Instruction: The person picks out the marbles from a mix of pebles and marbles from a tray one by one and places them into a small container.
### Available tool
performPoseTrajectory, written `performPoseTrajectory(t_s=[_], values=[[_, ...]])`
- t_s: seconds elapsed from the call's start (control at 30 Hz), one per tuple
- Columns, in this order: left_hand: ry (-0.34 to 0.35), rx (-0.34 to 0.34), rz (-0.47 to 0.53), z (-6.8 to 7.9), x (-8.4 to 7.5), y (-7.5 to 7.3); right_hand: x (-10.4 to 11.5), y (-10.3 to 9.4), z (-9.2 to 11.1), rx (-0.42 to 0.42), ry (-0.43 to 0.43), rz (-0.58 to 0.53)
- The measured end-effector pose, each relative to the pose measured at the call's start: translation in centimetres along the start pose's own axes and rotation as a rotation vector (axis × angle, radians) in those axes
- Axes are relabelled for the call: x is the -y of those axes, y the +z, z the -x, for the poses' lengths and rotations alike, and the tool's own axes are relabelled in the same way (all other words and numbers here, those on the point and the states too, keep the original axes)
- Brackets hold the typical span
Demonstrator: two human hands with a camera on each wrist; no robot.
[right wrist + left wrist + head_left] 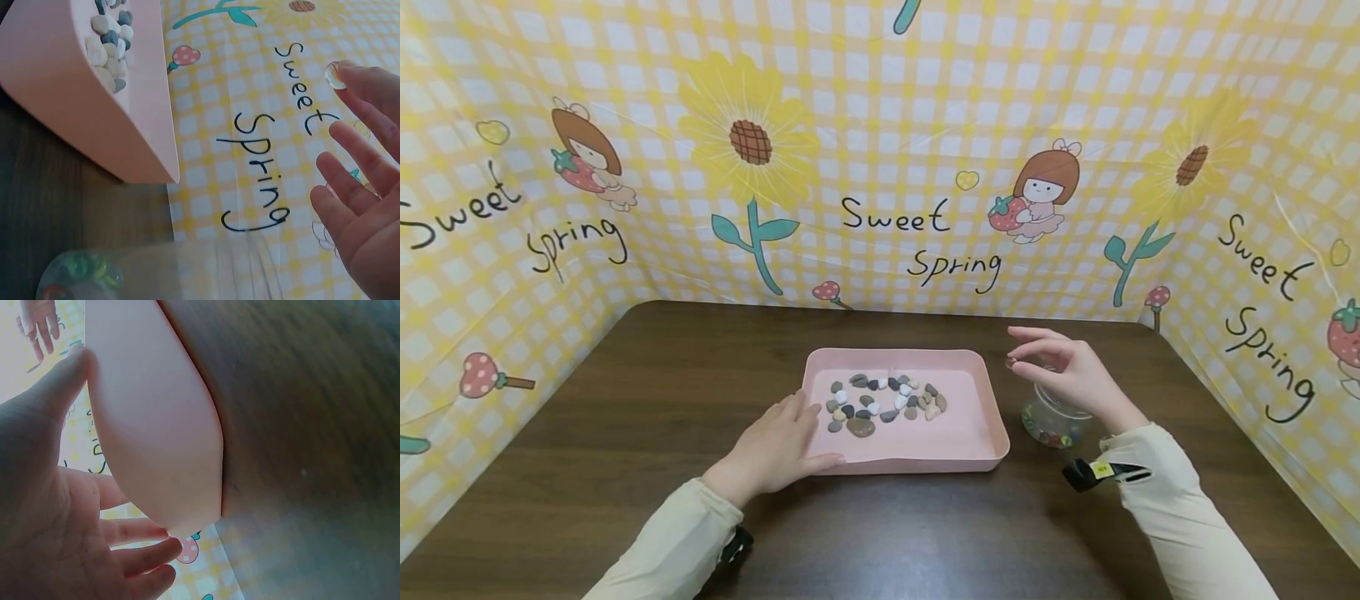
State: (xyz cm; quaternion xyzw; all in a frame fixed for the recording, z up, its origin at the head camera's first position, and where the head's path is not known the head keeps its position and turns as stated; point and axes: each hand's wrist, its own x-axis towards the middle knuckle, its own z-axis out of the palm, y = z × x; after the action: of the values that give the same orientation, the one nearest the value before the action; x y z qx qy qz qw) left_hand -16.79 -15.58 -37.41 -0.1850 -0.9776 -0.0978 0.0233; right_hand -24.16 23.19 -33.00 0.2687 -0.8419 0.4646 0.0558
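Between thumb and forefinger, my right hand (1071, 375) pinches a small clear glass marble (334, 76), the other fingers spread apart. That hand is above a clear jar (1054, 417) holding several glass marbles (87, 269), to the right of the pink tray (972, 417). At the tray's front left corner rests my left hand (771, 446), its thumb along the front rim and its fingers against the left side. Inside the tray, grey, white and tan pebbles (861, 427) lie in a loose ring-like pattern, with a tan cluster at its right end.
A dark brown wooden table (647, 400) carries the tray and jar. Yellow checked cloth (865, 167) printed with sunflowers and lettering hangs behind the table and along both sides. A black wrist strap (1082, 475) sits at the right sleeve's cuff.
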Motion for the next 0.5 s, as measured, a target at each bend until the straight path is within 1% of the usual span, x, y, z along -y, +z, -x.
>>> performPoseTrajectory(t_s=[0.23, 0.37, 0.5], values=[[-0.011, 0.011, 0.010, 0.0, -0.1, 0.0, -0.6, -0.6, 1.3, -0.058, -0.008, -0.001], [-0.010, 0.008, 0.007, 0.0, -0.1, 0.0, -1.0, -1.0, 2.0, -0.095, -0.004, -0.008], [-0.007, 0.003, 0.003, 0.0, 0.0, 0.0, -1.6, -1.3, 2.7, -0.140, -0.011, 0.009]])
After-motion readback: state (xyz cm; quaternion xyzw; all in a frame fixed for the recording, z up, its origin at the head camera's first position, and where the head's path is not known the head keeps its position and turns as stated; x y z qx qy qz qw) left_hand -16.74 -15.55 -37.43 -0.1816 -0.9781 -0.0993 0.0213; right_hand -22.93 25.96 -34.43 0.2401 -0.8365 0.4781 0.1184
